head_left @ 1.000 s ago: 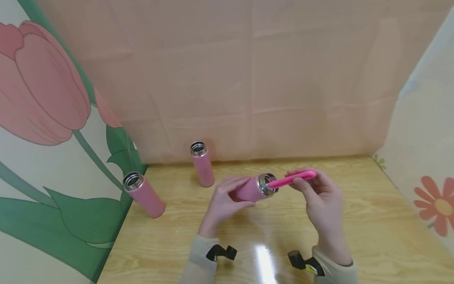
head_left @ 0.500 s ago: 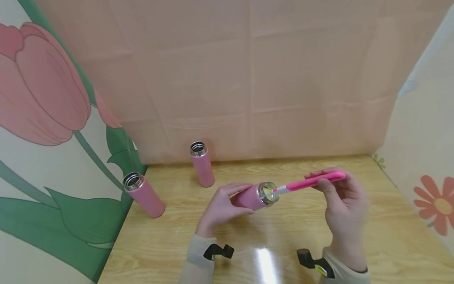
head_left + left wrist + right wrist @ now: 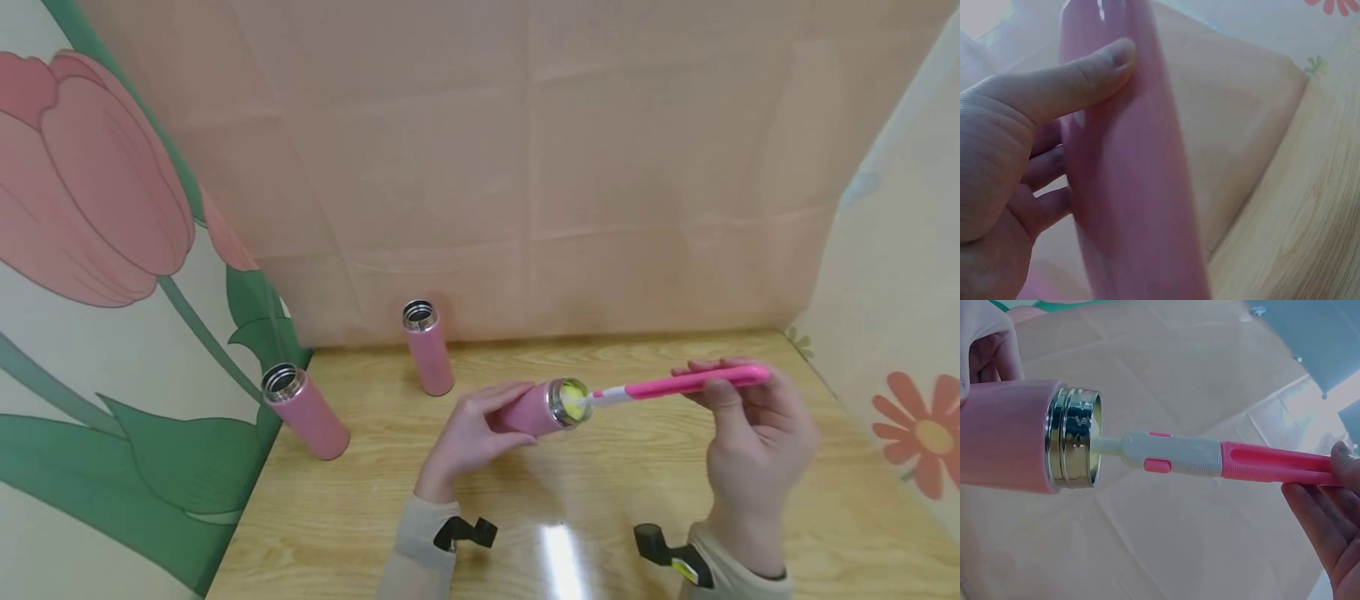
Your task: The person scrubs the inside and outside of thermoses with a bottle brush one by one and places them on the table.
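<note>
My left hand (image 3: 468, 437) grips a pink metal bottle (image 3: 528, 411) around its body, tilted on its side above the table with its silver mouth facing right. In the left wrist view the thumb lies across the bottle (image 3: 1135, 187). My right hand (image 3: 757, 442) pinches the pink handle of a bottle brush (image 3: 690, 383) near its far end. The brush's yellow sponge head (image 3: 574, 400) sits in the bottle's mouth. Seen from the right wrist, the white neck of the brush (image 3: 1172, 453) is outside the metal rim; the sponge is mostly hidden within.
Two more pink bottles stand lidless on the wooden table (image 3: 360, 517): one at the left edge (image 3: 311, 421), another near the back (image 3: 430, 354). A pinkish sheet (image 3: 450, 167) hangs behind the table. Patterned walls flank both sides.
My right hand has drawn the brush to the right, partway out of the bottle, so the white neck and yellow sponge now show. The left hand keeps hold of the bottle, nearly in place.
</note>
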The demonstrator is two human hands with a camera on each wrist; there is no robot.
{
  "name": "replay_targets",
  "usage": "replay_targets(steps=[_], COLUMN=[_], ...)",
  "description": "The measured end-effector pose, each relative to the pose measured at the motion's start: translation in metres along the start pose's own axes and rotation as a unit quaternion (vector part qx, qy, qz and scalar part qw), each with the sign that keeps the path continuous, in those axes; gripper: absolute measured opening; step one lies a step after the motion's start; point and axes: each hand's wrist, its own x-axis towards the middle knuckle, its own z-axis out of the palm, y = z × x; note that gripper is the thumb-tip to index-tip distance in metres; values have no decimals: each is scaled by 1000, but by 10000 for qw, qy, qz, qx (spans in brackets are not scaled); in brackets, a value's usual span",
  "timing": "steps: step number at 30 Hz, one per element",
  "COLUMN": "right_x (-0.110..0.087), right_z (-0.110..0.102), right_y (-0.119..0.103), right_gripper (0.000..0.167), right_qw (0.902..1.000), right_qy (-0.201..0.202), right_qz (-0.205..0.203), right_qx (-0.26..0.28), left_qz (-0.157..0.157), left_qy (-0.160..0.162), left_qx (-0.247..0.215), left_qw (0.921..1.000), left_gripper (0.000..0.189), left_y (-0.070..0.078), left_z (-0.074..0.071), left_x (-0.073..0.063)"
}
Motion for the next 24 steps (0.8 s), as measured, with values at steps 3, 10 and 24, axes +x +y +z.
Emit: replay_targets(steps=[3,10,24], right_x=[0,0,-2], right_z=[0,4,-1], right_y=[-1,-3,-8], right_gripper=[18,25,23], right_qw=[9997,9938,9974], right_qy=[229,1091,584], right_qz=[50,137,426], right_qx=[-109,-182,-51], left_qz=[222,670,477], left_qy=[240,634,1095], left_qx=[144,423,746], left_qw=[9994,9948,9900], left_gripper=[72,69,68], left_y=[-2,-6,-1], left_z=[0,0,3], left_x=[0,1,1])
